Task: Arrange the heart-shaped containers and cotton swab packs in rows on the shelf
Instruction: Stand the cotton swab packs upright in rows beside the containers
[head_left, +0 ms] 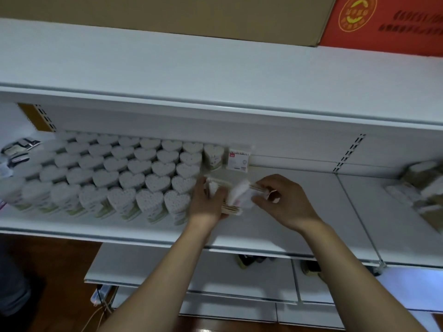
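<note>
1. Through the head camera I see a white shelf (pixel 275 226) running across the middle of the frame, with both bare forearms reaching up onto it from the bottom centre.
2. The heart-shaped containers (pixel 115 173) fill the left half of the shelf in tight diagonal rows, from the back panel to the front edge.
3. The nearest of those hearts sits just beside my left hand (pixel 208 202).
4. At the back, right of the last heart, a cotton swab pack (pixel 239 158) with a red strip on its label stands upright against the back panel.
5. My left hand is in the centre of the frame, its fingers curled round a second swab pack (pixel 230 207) whose wooden sticks show at its lower edge. The pack is blurred.
6. My right hand (pixel 282 200) is just right of centre, fingers curled and pinching what seems to be another swab pack (pixel 261 190); it is too blurred to be sure.
7. The two hands are close together over the bare part of the shelf.
8. At the far right edge of the frame more packaged goods (pixel 422 188) lie blurred on the next shelf section.
9. At the upper right, a red box (pixel 388 22) sits on the top shelf beside a brown carton (pixel 167 13).
</note>
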`<state>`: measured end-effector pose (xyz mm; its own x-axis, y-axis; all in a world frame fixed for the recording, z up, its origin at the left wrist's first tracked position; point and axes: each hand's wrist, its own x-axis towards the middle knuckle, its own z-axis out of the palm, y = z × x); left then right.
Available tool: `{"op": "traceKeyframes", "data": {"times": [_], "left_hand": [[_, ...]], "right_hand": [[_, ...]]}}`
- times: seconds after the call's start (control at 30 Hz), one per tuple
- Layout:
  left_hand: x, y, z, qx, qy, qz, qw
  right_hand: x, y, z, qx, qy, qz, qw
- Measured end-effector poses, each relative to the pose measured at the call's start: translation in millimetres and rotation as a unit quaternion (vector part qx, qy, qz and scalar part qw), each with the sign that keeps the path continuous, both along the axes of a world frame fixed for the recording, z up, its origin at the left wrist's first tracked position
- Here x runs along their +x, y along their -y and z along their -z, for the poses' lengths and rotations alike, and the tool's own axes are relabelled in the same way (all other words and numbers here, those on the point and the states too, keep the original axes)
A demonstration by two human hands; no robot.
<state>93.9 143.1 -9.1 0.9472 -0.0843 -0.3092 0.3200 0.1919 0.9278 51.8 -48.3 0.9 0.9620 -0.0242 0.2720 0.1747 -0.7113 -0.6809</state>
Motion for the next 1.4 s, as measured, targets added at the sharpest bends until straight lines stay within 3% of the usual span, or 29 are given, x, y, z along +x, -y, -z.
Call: {"op": "traceKeyframes", "data": {"times": [0.27,0.37,0.43,0.53,0.6,0.7,0.83,0.93,1.0,1.1,1.23,1.4], "left_hand": [[12,-2,-4,0.042,0.024,-0.003,0.999],[16,-3,-1,0.045,0.019,-0.012,0.999],[18,-3,0,0.038,0.019,-0.015,0.999],[20,-1,-1,0.037,0.024,-0.007,0.999],[18,3,-2,0.054,0.024,-0.013,0.998],[15,10,3,0.197,0.083,-0.041,0.976],[7,20,7,0.233,0.105,-0.058,0.965],[2,24,18,0.272,0.094,-0.062,0.956],[-2,22,26,0.246,0.096,-0.066,0.962],[-8,20,22,0.173,0.061,-0.067,0.981],[-14,24,11,0.144,0.075,-0.062,0.985],[-16,27,5,0.104,0.069,-0.055,0.991]], "right_hand": [[17,5,-12,-0.115,-0.082,-0.122,0.982],[21,4,-11,-0.142,-0.062,-0.148,0.977],[24,11,-8,-0.105,-0.019,-0.135,0.985],[34,24,2,-0.007,0.056,-0.017,0.998],[40,21,9,0.045,0.044,0.043,0.997],[26,11,42,0.012,0.049,0.096,0.994],[-8,-2,71,-0.055,0.006,0.085,0.995],[-2,4,59,-0.011,-0.024,0.025,0.999],[1,11,49,0.0,-0.062,-0.085,0.994],[3,10,54,-0.132,-0.065,-0.183,0.972],[9,11,65,-0.176,-0.018,-0.167,0.97],[10,21,52,-0.16,-0.123,-0.142,0.969]]}}
